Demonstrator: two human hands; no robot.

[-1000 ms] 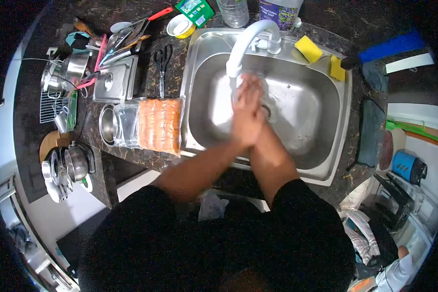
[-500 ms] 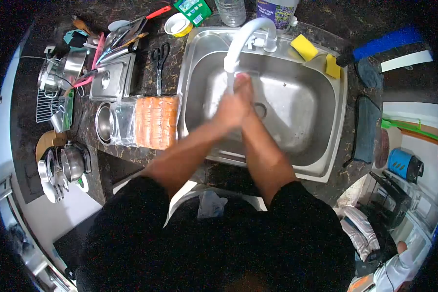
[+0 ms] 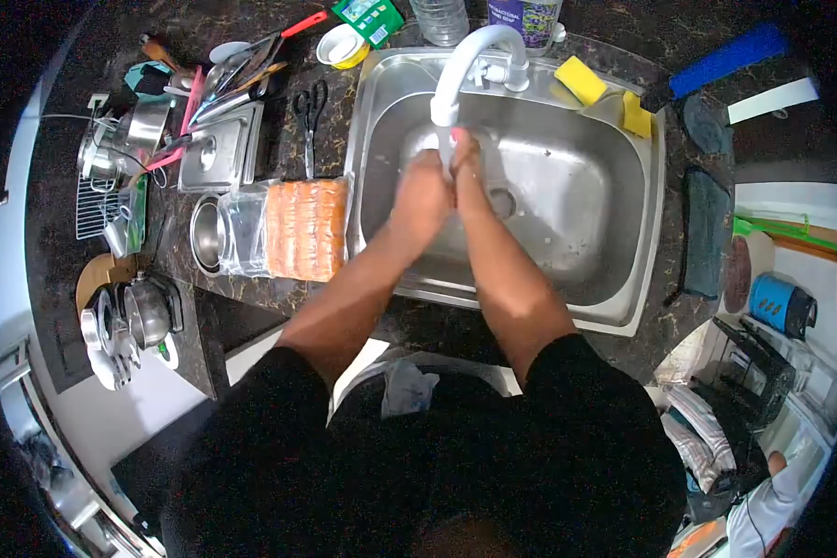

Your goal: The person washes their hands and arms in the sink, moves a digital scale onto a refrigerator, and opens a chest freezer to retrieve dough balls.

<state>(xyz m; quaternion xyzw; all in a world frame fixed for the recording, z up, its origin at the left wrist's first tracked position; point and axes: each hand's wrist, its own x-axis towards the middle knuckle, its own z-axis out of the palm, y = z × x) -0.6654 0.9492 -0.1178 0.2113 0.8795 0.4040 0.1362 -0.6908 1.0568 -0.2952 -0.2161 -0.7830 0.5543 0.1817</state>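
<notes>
In the head view, both of my hands are over the steel sink (image 3: 646, 214), under the white tap (image 3: 465, 70). A stream of water falls from the spout between them. My left hand (image 3: 423, 191) is blurred by motion, close beside my right hand, and its fingers are hard to make out. My right hand (image 3: 467, 156) points toward the tap, with its fingers partly hidden by the stream. A small pink spot shows at its fingertips; I cannot tell what it is.
Left of the sink lie a clear pack of orange sausages (image 3: 305, 228), black scissors (image 3: 309, 126) and a steel bowl (image 3: 206, 237). Two yellow sponges (image 3: 581, 82) sit on the sink's back right rim. A hand soap container (image 3: 525, 20) stands behind the tap.
My left hand has slid off my right wrist toward the left, and now sits beside the right hand. My right hand stays under the tap. The view has shifted slightly.
</notes>
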